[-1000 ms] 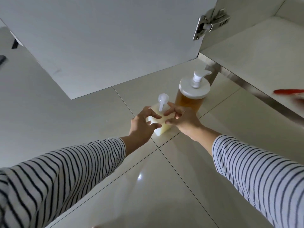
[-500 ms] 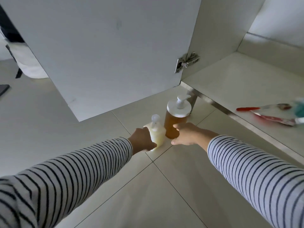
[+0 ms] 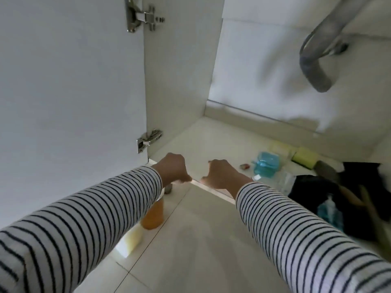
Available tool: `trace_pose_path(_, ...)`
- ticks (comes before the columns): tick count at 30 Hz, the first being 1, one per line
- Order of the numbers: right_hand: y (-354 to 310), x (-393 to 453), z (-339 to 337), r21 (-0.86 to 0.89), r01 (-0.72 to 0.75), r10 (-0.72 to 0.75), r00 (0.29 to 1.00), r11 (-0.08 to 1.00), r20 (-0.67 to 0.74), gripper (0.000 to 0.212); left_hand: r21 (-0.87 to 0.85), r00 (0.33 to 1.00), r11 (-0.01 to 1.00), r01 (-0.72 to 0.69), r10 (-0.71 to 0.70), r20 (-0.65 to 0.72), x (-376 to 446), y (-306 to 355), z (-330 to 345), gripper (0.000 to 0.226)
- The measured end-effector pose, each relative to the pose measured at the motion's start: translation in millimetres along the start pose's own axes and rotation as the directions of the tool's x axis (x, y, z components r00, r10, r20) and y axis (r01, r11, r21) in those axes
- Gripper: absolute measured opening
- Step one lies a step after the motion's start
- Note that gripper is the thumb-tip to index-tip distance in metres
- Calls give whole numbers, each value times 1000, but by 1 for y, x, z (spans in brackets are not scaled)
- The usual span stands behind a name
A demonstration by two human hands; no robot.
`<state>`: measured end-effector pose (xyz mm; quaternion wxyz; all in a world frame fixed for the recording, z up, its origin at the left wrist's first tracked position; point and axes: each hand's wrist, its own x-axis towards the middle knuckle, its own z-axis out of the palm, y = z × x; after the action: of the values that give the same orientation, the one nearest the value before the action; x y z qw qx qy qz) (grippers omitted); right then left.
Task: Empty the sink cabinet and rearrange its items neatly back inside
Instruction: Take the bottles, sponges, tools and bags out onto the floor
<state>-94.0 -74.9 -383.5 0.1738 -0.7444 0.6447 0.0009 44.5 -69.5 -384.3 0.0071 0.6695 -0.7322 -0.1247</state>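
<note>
Both hands, left (image 3: 172, 169) and right (image 3: 222, 173), have let go of the amber pump bottle (image 3: 153, 215) and cream bottle (image 3: 132, 240) on the floor; loosely curled and empty, they reach toward the cabinet shelf (image 3: 222, 142) for more.

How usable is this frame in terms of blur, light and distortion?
Head view: motion blur smears the drain pipe and the clutter at right, including the blue container; the striped sleeves and both hands stay fairly sharp; light is dim and flat; wide-angle bending tilts the cabinet door.

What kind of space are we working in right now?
Most likely the cupboard under a sink: a grey drain pipe curves overhead, the hinged cabinet door stands open, and yellow sponges lie on its floor.
</note>
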Motion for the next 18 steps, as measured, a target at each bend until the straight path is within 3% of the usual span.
trace_pose_path(5,61,2,-8,294,-200,244,962,935,-120,55,-84,982,979,-187,187,-8,44,58,4,47)
trace_pose_path(11,104,25,34,654,-311,497,860,689,-115,56,-204,972,953,-226,233,11,95,77,60,40)
trace_pose_path(14,109,41,47,676,-350,567,814,648,-123,56,-150,968,959,-241,249,34,113,75,81,41)
trace_pose_path(18,109,59,58,560,-423,598,784,712,-169,64,-124,964,956,-267,265,-38,123,67,99,43)
